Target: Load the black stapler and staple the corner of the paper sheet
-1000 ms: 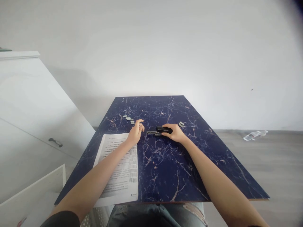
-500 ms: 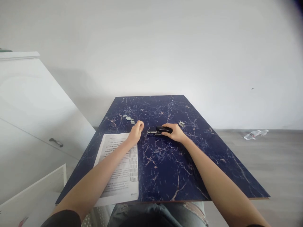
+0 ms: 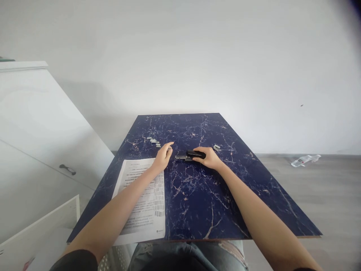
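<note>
A black stapler [image 3: 195,154] lies on the dark blue marbled table [image 3: 197,195], its metal staple tray [image 3: 180,157] sticking out to the left. My right hand [image 3: 211,159] is closed over the stapler's right end and holds it down. Just left of the tray, my left hand [image 3: 162,158] pinches a small grey piece that looks like a strip of staples, with the index finger pointing forward. Several loose staple strips [image 3: 153,141] lie beyond my left hand. Another strip [image 3: 216,147] lies behind my right hand.
A printed sheet of paper [image 3: 142,203] lies under my left forearm at the table's near left. A white cabinet [image 3: 34,124] and an open white drawer [image 3: 42,229] stand at the left. A plastic bottle [image 3: 304,160] lies on the floor at the right.
My left hand curled shut half a second ago and now has its index finger stretched forward again, close to the tray. My right hand and the stapler have stayed put.
</note>
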The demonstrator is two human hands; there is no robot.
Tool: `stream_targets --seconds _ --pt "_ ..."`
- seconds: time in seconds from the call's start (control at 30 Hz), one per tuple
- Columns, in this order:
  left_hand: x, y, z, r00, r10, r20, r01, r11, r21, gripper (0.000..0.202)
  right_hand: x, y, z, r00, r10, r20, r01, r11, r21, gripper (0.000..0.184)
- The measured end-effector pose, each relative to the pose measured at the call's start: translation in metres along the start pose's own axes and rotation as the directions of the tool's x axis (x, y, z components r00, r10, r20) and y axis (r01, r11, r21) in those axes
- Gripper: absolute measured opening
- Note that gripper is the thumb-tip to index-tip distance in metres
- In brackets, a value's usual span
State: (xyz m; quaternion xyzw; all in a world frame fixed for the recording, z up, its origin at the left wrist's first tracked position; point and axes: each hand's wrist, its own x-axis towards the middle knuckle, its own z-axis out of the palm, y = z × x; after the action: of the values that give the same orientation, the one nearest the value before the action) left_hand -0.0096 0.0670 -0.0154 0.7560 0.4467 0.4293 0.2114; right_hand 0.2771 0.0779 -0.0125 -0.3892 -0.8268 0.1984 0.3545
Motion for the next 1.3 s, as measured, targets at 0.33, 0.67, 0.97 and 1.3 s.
stream_targets --seconds 0.33,0.67,0.97,1.3 --pt "0.000 0.002 -0.007 0.999 -0.054 -0.007 0.053 0.998 -0.043 0.037 0.000 -0.001 -0.001 1.000 -0.001 0.004 0.001 1.000 0.024 0.032" --pt "0.001 0.001 -0.005 1.000 -0.010 0.002 0.010 0.991 -0.130 0.038 0.000 -0.004 -0.002 1.000 0.006 0.006 -0.006 1.000 0.017 0.032" --pt "0.000 0.005 -0.005 0.998 -0.056 0.021 0.059 0.980 -0.189 0.035 0.000 0.000 0.000 1.000 0.020 0.007 -0.020 1.000 0.018 0.034" --pt "0.000 -0.010 -0.001 0.996 -0.074 0.041 0.080 0.979 -0.187 0.034 0.000 -0.003 -0.001 1.000 0.015 -0.001 -0.015 1.000 0.005 0.033"
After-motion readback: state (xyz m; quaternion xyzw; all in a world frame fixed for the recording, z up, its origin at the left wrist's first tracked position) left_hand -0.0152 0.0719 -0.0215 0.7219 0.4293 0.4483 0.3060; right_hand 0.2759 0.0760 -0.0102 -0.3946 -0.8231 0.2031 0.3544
